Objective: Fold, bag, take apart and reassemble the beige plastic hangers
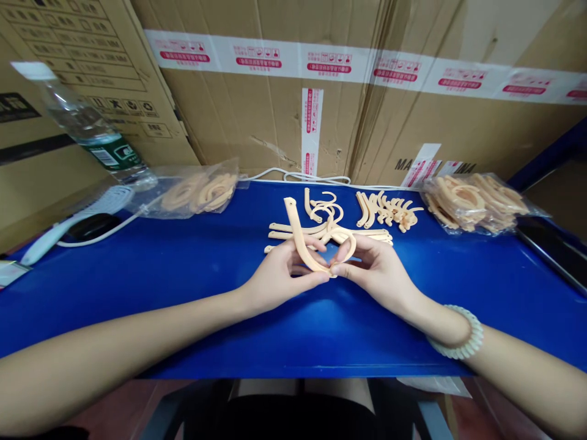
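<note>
My left hand (277,274) is closed on a long curved beige piece (298,235), which stands up with a small hole at its upper end. My right hand (383,269) pinches a smaller hooked beige piece (351,247). The lower ends of both pieces meet between my fingertips; whether they are joined I cannot tell. Just beyond my hands lie several long beige strips (284,228) with holes at their ends, partly hidden by my fingers. Behind them are curled beige pieces (337,211) and a short bent piece (308,201).
To the right lies a row of small curved pieces (387,208). Plastic bags of beige parts rest at the right (472,198) and left (202,192). A water bottle (110,150), a pale brush (73,223) and a white cable (101,239) are at the left. Cardboard boxes (257,116) line the back.
</note>
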{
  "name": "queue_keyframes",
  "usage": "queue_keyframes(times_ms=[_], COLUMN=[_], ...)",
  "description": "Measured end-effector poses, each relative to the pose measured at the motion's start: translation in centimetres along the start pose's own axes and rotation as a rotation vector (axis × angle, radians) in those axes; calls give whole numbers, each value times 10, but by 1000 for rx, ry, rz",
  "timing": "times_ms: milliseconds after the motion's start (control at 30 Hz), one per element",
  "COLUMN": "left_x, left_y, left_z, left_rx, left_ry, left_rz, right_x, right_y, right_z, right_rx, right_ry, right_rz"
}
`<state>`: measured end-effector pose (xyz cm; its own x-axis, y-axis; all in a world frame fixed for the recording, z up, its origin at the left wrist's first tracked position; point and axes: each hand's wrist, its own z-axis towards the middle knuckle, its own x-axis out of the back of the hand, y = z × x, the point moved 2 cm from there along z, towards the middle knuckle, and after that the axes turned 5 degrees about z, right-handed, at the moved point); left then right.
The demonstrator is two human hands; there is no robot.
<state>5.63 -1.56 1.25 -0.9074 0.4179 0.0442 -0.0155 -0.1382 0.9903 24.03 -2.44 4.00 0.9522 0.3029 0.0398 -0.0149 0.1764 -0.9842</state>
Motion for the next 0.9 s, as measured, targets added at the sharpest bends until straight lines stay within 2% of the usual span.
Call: queue_keyframes(times_ms=[100,200,267,333,433,533,767,833,900], left_x=[-1,3,5,6,6,5,4,4,5], left_y=[1,3,3,3,3,3,2,1,0], left_z=[1,3,3,4,4,4,6,6,6], left_rx=[44,54,46,37,18,6,33,30,23], left_ry=[-13,62,99,117,119,106,111,126,141], left_rz=[6,-12,-39,-48,-26,-18,-47,-59,-80], right_x=[7,34,59,78,92,96,105,103,98], right_y=[-2,-7,-11,-11,-1,12,30,26,16], right_z=[5,20,32,42,52,59,73,71,66], right_rx=[28,114,229,319,371,403,396,410,434], right_ry=[-41,23,120,153,27,-94,-63,-1,120], right_rz=[-38,-191,-434,-720,-989,-1138,-1116,-1060,-967])
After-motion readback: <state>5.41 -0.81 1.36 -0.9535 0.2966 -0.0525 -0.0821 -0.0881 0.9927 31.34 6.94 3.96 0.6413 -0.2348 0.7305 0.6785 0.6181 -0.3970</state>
